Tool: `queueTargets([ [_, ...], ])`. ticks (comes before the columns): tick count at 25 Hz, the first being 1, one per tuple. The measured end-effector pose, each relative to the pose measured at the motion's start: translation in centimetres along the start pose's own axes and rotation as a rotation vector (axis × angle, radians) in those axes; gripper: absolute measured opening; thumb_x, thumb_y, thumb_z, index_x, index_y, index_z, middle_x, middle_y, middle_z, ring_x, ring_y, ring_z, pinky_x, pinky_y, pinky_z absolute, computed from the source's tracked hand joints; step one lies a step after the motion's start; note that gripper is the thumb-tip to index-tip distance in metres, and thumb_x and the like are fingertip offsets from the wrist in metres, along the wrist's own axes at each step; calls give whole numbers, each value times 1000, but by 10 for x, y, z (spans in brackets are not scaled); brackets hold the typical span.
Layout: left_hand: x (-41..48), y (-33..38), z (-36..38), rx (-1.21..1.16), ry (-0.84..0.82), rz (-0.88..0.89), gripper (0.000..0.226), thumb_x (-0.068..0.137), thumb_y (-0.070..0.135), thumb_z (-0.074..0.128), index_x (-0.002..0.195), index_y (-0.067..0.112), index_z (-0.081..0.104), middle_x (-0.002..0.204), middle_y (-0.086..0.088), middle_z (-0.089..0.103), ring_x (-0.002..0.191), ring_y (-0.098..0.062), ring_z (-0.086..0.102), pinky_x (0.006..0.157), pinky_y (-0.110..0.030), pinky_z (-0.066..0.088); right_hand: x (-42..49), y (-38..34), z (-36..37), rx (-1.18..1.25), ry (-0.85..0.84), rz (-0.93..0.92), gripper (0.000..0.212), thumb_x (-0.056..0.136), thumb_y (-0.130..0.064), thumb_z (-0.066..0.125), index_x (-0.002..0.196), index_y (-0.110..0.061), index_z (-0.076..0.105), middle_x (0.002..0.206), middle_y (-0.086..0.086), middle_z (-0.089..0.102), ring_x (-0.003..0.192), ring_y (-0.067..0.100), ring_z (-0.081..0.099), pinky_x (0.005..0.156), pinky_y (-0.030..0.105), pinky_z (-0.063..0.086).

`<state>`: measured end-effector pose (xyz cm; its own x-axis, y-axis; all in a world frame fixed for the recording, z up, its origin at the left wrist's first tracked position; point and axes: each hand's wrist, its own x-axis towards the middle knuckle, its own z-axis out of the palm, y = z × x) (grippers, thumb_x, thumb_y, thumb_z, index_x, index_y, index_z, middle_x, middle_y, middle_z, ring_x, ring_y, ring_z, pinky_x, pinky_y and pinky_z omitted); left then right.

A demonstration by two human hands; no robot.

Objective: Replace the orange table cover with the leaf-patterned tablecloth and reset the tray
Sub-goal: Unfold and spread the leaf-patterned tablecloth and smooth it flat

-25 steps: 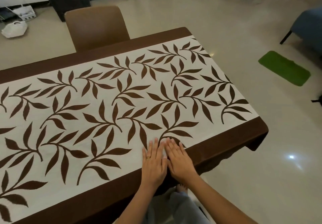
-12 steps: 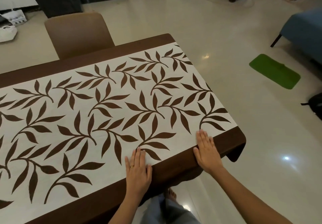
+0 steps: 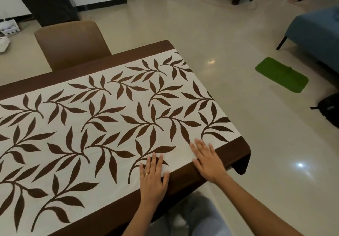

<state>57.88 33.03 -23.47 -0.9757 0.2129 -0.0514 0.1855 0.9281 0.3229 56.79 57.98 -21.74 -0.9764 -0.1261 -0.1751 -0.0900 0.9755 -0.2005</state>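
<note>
left hand (image 3: 153, 179) and right hand (image 3: 209, 162) were flat, fingers spread, set apart on near edge | risk: uneven sideways push could skew or bunch the cream fabric tablecloth with brown leaf print (image 3: 113, 131) | cloth lay under both palms, its brown corner drooping just right of right hand

Soft indoor light; glare spots on floor (image 3: 300, 165); edges warped, slight blur

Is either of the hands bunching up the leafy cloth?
No, the left hand and right hand both lie flat, fingers straight, on the tablecloth.
</note>
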Motion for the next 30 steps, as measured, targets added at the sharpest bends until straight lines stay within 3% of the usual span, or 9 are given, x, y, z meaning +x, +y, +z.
queueTargets([
  [4,5,21,2,41,9,-129,59,95,46,24,148,24,34,156,-4,28,146,-24,16,117,-55,10,-4,91,-20,25,2,165,70,90,-64,-7,152,-30,-6,159,-4,-12,146,14,-18,118,35,-12],
  [8,21,92,22,31,26,-318,65,94,50,20,150,19,31,156,-14,24,143,-42,17,113,-62,9,-5,125,-29,71,4,195,70,91,-59,9,152,-27,-3,159,-1,-10,146,15,-16,118,34,-9],
  [11,50,168,47,-4,41,-317,70,95,55,9,152,17,23,159,-11,17,145,-36,12,114,-60,8,1,114,-26,138,12,-1,65,97,-44,27,153,-20,6,161,1,1,148,17,-4,120,32,-5],
  [14,78,224,68,-34,118,-353,67,97,52,13,150,13,28,158,-10,20,146,-30,15,116,-55,8,6,130,-21,91,-28,-214,60,99,-36,29,153,-14,16,161,5,10,149,16,7,118,38,6],
  [19,88,247,78,-21,159,-461,66,94,49,28,151,15,27,158,-8,21,146,-27,17,118,-51,6,19,203,-38,40,-86,-279,63,98,-46,17,153,-21,-2,159,-4,-13,146,9,-16,117,34,-9],
  [24,91,258,73,-20,154,-556,63,93,44,33,150,17,30,157,-7,24,145,-27,21,116,-48,2,44,202,-48,-16,-95,-548,63,98,-34,31,154,-12,11,161,5,3,149,16,1,117,34,3],
  [30,107,297,75,-172,245,-816,57,96,38,31,148,17,31,154,-9,31,144,-27,22,115,-41,-2,93,186,-50,-96,-215,-888,60,101,-31,29,154,-17,4,162,2,-1,149,15,-5,119,34,-3],
])
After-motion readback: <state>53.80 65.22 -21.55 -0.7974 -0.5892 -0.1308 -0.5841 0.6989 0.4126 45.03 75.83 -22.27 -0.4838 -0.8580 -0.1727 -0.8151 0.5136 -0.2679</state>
